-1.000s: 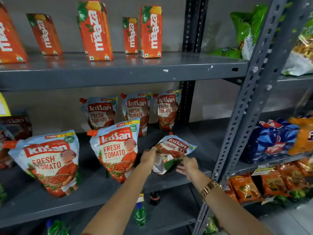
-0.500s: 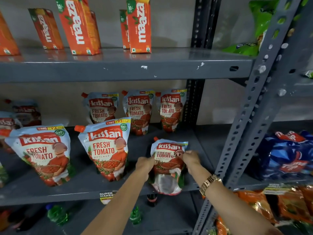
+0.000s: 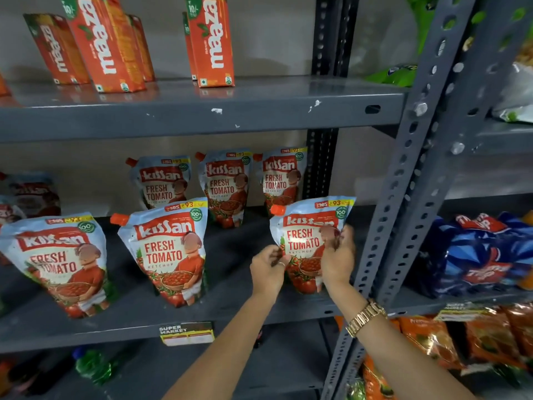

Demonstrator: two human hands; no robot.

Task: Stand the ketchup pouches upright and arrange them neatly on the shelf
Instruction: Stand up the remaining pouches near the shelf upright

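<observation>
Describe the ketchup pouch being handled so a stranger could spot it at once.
Find the grey middle shelf, below the orange juice cartons. In its front row of three ketchup pouches, take the rightmost pouch, beside the slotted upright post. It alone has a left hand and right hand on it.

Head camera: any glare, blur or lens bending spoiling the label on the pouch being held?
Head view: a soft glare patch sits on the held pouch, label still readable; fingers slightly motion-blurred; the wide lens bends the upright post; far-left pouches are dim and blurred.
</observation>
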